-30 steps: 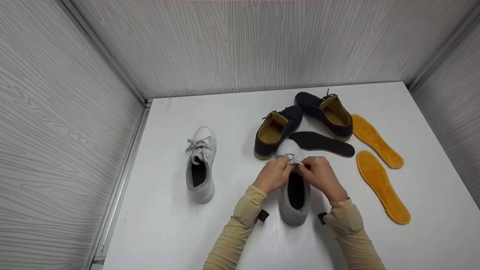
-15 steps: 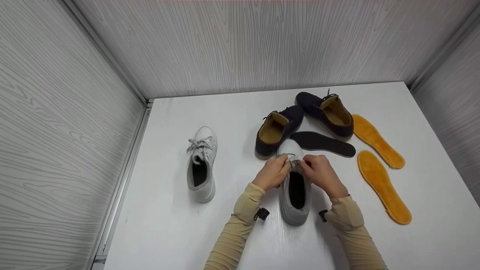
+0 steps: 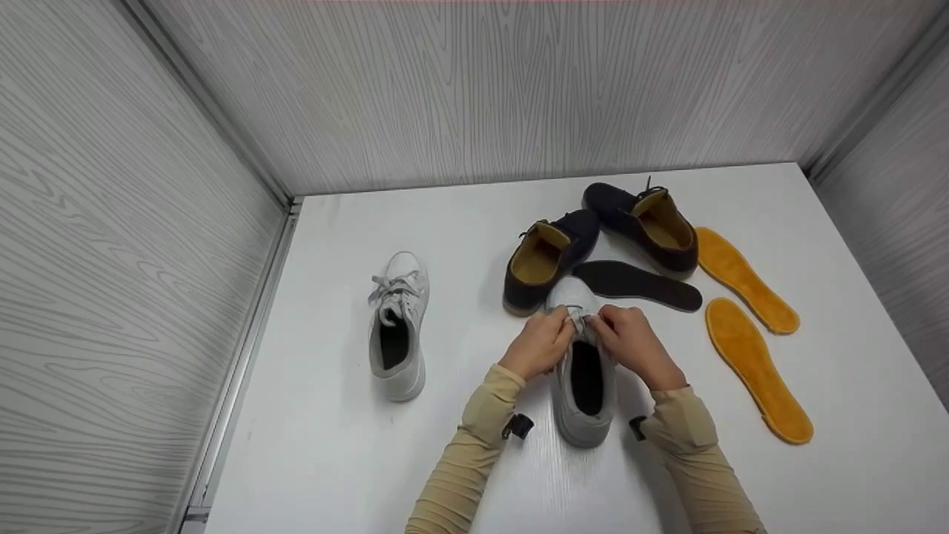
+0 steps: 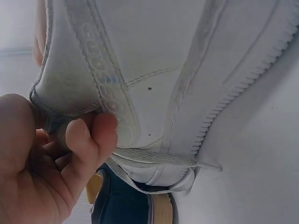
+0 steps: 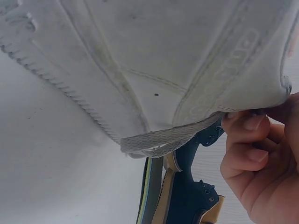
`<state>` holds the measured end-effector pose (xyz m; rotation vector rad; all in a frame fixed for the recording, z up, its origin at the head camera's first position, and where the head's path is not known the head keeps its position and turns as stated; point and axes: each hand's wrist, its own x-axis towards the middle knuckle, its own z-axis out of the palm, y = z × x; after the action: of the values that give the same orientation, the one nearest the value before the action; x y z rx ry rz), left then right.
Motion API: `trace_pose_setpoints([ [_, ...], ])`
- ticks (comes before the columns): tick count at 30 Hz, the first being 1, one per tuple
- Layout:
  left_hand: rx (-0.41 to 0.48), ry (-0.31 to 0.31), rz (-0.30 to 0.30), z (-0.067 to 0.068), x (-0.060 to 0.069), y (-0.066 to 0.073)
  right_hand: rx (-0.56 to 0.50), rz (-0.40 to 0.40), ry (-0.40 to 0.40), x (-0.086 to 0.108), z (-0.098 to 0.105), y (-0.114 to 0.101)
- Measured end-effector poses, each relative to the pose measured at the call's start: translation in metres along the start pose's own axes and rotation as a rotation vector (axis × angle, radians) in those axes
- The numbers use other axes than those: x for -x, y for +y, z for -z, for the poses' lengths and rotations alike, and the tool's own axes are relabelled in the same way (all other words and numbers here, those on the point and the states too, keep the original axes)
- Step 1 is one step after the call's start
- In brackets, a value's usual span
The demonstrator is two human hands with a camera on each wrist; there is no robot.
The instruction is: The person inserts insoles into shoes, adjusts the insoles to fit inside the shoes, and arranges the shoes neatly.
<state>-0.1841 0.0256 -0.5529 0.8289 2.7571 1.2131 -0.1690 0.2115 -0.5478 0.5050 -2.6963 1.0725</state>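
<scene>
A white sneaker (image 3: 583, 426) stands upright on the table between both hands, its toe away from the person. My left hand (image 3: 537, 344) pinches the lacing area on the sneaker's left side; its thumb and fingertips meet at the upper's edge in the left wrist view, where the hand (image 4: 56, 163) is beside a hanging lace (image 4: 154, 157). My right hand (image 3: 636, 344) pinches at the laces on the other side. In the right wrist view, the curled fingers of the hand (image 5: 264, 151) are at the upper's edge by a lace loop (image 5: 163, 139). What exactly lies between the fingertips is partly hidden.
Another white laced sneaker (image 3: 402, 380) stands at the left. Beyond the hands are two dark blue shoes (image 3: 522, 291) (image 3: 678, 256) and a dark insole (image 3: 639, 283). Two orange insoles (image 3: 745, 278) (image 3: 758, 371) lie at the right. Walls (image 3: 474, 89) border the table's back and sides.
Compared with a second ago, both hands have drawn slightly apart over the laces, the right one moving up a little. The sneaker stays in place.
</scene>
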Motion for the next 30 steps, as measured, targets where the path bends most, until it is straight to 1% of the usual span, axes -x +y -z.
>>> trace_pose_setpoints([
  [5, 0.008, -0.002, 0.006, 0.0012, 0.0004, 0.0006, 0.013, -0.001, -0.008, -0.0011, 0.0012, -0.0017],
  [12, -0.016, -0.006, -0.016, 0.0002, 0.0032, 0.0, 0.013, -0.005, -0.045, 0.0002, 0.0013, -0.0013],
  [18, 0.006, -0.018, 0.006, -0.0002, 0.0041, 0.0001, -0.005, 0.004, -0.043, 0.0011, 0.0006, -0.0013],
  [23, 0.039, -0.036, 0.034, -0.0013, 0.0035, -0.0004, -0.015, -0.013, -0.054, 0.0008, -0.0002, -0.0011],
  [26, 0.033, -0.03, 0.026, -0.0014, 0.0028, -0.0004, -0.011, -0.018, -0.057, 0.0001, 0.0, -0.0016],
  [30, 0.053, -0.039, 0.016, -0.0009, 0.0024, -0.0007, -0.016, -0.028, -0.058, -0.0013, 0.0014, -0.0025],
])
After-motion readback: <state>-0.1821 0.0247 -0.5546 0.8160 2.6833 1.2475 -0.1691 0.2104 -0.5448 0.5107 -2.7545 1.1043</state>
